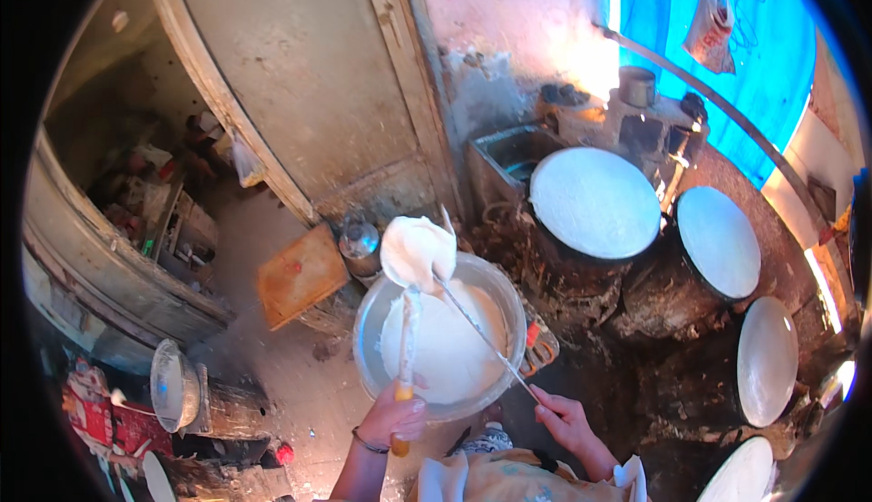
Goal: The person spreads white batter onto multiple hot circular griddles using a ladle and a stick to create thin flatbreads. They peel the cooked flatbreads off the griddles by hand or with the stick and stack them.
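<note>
A wide metal basin (365, 357) in front of me holds thick white batter (459, 343). My left hand (396, 416) is closed around the yellow handle of a long spatula (409, 334), its blade coated in white and upright over the basin. My right hand (565, 422) grips the thin metal handle of a long ladle (481, 334), which slants up and left across the basin. At its far end sits a large white mass of batter (416, 249), above the basin's far rim. The spatula tip is close under this mass; whether they touch I cannot tell. The ladle's bowl is hidden by batter.
Large pots or stoves with round pale tops (595, 202) curve along the right side. Left of the basin are a worn wooden board (300, 275) and a metal pot (358, 238). A white-rimmed bucket (173, 386) stands lower left. An open doorway lies at far left.
</note>
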`<state>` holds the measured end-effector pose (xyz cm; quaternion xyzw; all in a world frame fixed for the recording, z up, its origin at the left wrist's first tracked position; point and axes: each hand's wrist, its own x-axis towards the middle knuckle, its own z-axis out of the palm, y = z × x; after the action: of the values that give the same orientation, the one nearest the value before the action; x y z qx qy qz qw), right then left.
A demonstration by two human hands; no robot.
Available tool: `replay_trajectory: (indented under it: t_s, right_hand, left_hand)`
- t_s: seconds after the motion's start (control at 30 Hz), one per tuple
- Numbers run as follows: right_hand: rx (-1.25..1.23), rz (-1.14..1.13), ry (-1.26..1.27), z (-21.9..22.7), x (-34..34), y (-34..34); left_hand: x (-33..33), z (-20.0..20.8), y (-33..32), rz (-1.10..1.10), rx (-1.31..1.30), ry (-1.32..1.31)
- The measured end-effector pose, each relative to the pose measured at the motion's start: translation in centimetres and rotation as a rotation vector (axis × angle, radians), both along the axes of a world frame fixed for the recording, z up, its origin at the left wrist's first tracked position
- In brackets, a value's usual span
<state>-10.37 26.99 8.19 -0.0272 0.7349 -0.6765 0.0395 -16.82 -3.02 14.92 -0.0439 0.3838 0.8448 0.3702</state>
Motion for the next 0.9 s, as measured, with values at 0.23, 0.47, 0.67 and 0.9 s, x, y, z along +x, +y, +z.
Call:
replay_trajectory:
  t_s: [0.23,0.47,0.67,0.9]
  right_hand:
    - [0.284,-0.176,0.372,-0.5,-5.8,-1.9]
    - [0.447,-0.401,0.119,-1.4,-4.0,3.5]
    - [0.5,-1.039,0.197,-1.0,3.6,9.5]
    - [0.65,-1.583,0.251,0.1,12.4,17.4]
  left_hand:
    - [-6.0,-1.5,-1.3,0.005,0.149,-0.207]
    - [-9.8,-0.8,7.0,-0.353,0.134,-0.383]
    - [-11.7,4.2,21.6,-0.931,-0.076,-0.104]
    - [-4.8,9.0,43.1,-1.454,-0.085,0.024]
